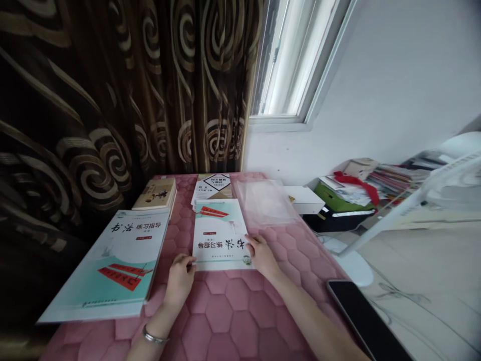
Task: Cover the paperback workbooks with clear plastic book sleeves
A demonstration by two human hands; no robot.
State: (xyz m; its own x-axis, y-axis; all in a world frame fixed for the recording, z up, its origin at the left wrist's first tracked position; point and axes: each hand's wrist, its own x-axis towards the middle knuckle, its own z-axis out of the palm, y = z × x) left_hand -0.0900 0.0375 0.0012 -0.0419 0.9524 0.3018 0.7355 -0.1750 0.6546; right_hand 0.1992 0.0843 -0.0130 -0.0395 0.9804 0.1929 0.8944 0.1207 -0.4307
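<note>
A calligraphy workbook (218, 233) with a white and teal cover and red strips lies on the pink padded cloth, its title upside down to me. My left hand (181, 276) pinches its lower left edge with curled fingers. On the opposite side, my right hand (263, 255) grips the right edge near the lower corner, thumb and fingers close together. To the left lies a stack of matching workbooks (124, 250), the top title right way up. Behind the held workbook, another book (212, 185) with a diamond on its cover is partly covered by it.
Clear plastic sheets (263, 203) lie at the back right beside a white box (306, 199). Tan books (156, 193) sit at the back left. A dark phone-like device (366, 321) rests at the right edge. Beyond are a green bin (340, 193) and a white fan (409, 198).
</note>
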